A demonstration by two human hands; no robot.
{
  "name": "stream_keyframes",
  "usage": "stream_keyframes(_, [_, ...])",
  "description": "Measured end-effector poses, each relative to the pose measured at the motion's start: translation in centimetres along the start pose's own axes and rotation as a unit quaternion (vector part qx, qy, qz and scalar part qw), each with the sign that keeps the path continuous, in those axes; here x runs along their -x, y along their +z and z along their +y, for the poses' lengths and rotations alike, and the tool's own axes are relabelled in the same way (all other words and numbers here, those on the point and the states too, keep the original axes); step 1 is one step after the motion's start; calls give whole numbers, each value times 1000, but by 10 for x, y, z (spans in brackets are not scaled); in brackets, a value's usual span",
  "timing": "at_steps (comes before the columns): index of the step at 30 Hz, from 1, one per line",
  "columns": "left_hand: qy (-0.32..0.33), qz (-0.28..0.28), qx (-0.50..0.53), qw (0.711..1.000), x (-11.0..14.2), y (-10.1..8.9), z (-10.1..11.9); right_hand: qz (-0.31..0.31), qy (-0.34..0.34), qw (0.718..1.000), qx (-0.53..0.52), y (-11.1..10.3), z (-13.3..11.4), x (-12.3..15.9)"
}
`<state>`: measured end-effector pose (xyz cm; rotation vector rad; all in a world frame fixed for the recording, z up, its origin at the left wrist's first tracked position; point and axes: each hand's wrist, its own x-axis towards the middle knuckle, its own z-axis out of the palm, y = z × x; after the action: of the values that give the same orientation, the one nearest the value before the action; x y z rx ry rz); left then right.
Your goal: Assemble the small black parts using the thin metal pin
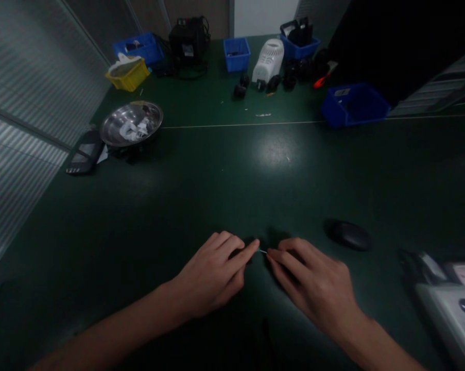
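My left hand [212, 273] and my right hand [313, 283] rest low on the dark green table [232, 185], fingertips almost meeting. Both hands are curled in a pinch. Between the two index fingertips runs a tiny thin pale piece, like a wire or pin [263, 251]. Small dark parts seem to lie under the fingers of each hand, but they are too dark to name.
A black oval object [350, 235] lies right of my right hand; a grey device [448, 299] sits at the right edge. Farther back are a metal bowl [132, 122] with scraps, a yellow bin [127, 74], blue bins [354, 104], a white appliance [269, 59] and black gear.
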<state>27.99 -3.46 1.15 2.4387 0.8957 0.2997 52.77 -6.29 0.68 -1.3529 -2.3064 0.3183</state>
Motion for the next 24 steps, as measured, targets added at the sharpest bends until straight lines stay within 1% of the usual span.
stream_keyframes(5, [2,7,12,1000,1,0,0,2,7,1000,19,-3,1,1])
stream_keyframes(9, [-7,52,58,997,3,-3,-2,0,34,999,32,-6,4,4])
stream_keyframes(11, [6,65,70,995,5,-7,-5,-3,48,998,32,-6,5,5])
stream_keyframes(15, [37,58,39,997,2,-9,-8,-4,59,998,25,-5,5,4])
stream_keyframes(20, [72,23,-21,997,3,-2,-7,-1,63,998,11,-6,4,3])
stream_keyframes(22, [70,20,-38,997,11,-2,-13,-3,64,998,0,-7,4,4])
stream_keyframes(24, [35,41,-52,997,25,-10,-28,-2,62,998,-7,-8,5,6])
